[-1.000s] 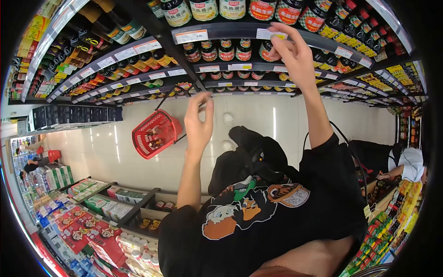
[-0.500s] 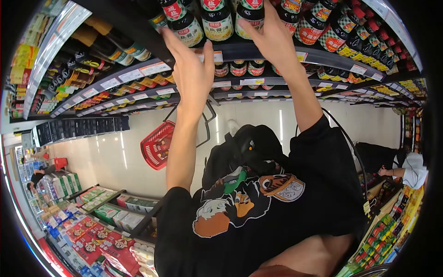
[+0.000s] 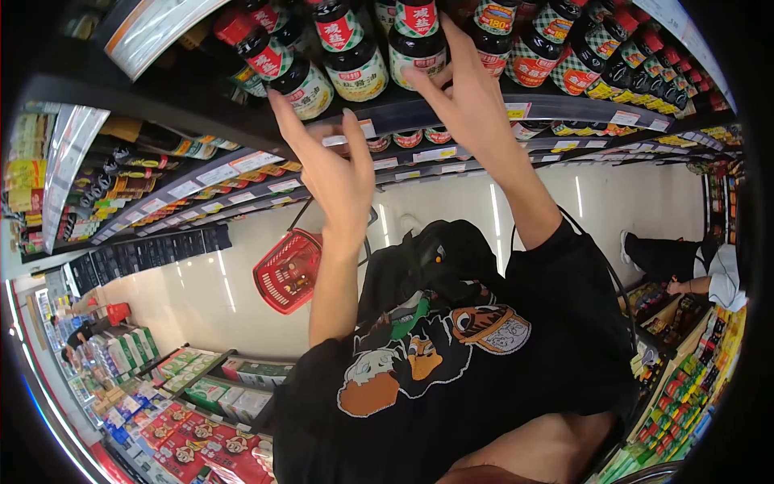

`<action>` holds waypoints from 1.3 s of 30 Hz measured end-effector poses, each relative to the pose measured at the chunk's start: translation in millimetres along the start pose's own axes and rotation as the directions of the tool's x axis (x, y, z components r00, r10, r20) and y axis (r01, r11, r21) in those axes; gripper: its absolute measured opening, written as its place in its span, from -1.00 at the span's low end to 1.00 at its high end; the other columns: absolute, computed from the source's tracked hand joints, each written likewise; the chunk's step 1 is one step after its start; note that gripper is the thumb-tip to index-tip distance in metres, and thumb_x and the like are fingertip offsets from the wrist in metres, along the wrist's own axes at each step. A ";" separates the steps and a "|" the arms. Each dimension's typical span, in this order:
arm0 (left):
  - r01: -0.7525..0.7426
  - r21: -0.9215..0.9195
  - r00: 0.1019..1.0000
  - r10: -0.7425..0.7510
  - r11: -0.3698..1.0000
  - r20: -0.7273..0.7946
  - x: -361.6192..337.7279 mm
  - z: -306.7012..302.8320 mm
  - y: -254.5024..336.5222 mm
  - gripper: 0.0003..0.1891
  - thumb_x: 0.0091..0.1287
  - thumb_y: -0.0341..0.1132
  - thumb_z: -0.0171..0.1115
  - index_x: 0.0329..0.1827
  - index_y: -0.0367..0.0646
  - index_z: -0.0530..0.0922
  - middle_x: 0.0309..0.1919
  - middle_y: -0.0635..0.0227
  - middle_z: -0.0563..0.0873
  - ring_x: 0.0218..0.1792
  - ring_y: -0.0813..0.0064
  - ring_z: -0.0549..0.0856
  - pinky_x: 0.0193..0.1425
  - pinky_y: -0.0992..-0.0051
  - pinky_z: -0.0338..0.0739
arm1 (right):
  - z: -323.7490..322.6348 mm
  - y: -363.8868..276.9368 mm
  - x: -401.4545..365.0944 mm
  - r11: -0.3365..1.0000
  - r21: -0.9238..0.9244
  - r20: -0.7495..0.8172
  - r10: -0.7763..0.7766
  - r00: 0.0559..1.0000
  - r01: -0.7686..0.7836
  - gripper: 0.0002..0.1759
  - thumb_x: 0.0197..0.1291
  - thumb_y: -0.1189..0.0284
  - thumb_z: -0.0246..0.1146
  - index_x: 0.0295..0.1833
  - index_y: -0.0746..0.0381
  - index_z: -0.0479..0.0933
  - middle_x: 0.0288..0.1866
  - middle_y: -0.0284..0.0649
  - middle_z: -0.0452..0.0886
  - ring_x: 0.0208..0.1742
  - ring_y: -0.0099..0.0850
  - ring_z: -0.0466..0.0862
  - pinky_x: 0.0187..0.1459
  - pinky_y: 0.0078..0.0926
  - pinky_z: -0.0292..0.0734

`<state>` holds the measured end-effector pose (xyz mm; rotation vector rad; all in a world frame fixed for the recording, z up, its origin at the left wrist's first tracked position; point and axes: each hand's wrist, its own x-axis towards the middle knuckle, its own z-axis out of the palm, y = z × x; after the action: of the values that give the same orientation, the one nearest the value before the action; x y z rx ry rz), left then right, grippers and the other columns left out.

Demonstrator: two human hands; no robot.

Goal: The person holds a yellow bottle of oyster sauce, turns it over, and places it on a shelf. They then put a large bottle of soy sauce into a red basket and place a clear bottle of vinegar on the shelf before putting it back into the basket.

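Observation:
A row of dark sauce bottles with red and white labels stands on the upper shelf (image 3: 403, 119). My left hand (image 3: 326, 165) is at the base of the leftmost labelled bottle (image 3: 305, 87), thumb and fingers apart, with nothing between them. My right hand (image 3: 468, 93) reaches up beside another bottle (image 3: 417, 52); its thumb lies across the lower label and the fingers run along the right side. The middle bottle (image 3: 352, 64) stands between the two hands, touched by neither.
Lower shelves (image 3: 242, 198) with more bottles curve below. A red basket (image 3: 286, 270) hangs near my left forearm, its support partly hidden. Another person (image 3: 709, 274) is at the far right. Stacked boxes (image 3: 189, 436) stand at the lower left.
The view has shifted, so the bottles appear lower and more of their necks shows. My left hand has moved down with them, its fingertips still beside the leftmost bottle. My right hand stays beside its bottle.

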<state>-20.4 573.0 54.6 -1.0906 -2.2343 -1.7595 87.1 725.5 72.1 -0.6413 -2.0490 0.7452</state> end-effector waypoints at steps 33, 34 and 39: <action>-0.156 -0.037 0.894 0.157 0.987 0.420 68.2 111.3 117.2 -0.65 0.50 -0.31 0.31 0.04 -0.52 0.50 -0.39 -0.25 0.76 -0.28 -0.22 0.79 -0.29 0.08 0.67 | -127.7 20.6 40.7 0.934 -0.341 -0.154 0.053 0.987 -0.104 -0.54 0.40 0.39 0.33 0.20 0.50 0.39 -0.14 0.32 0.70 -0.06 0.30 0.70 -0.17 0.02 0.61; -0.177 -0.019 0.898 0.170 0.984 0.405 67.6 111.8 117.7 -0.64 0.49 -0.30 0.32 0.04 -0.52 0.50 -0.38 -0.26 0.75 -0.27 -0.24 0.79 -0.29 0.08 0.67 | -128.7 20.6 40.5 0.932 -0.347 -0.136 0.060 0.989 -0.104 -0.55 0.41 0.38 0.32 0.19 0.49 0.39 -0.14 0.32 0.70 -0.06 0.30 0.70 -0.16 0.03 0.61; -0.222 -0.003 0.898 0.206 0.975 0.388 68.0 113.4 114.1 -0.62 0.48 -0.29 0.35 0.04 -0.53 0.49 -0.36 -0.30 0.75 -0.25 -0.26 0.78 -0.27 0.07 0.67 | -129.8 20.5 40.9 0.923 -0.360 -0.125 0.097 0.987 -0.136 -0.56 0.44 0.34 0.29 0.18 0.47 0.39 -0.12 0.33 0.70 -0.04 0.30 0.69 -0.14 0.05 0.62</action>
<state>34.3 713.6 142.6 -1.7308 -2.2240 -1.5070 178.7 802.2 140.5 -1.0005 -2.0826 0.3817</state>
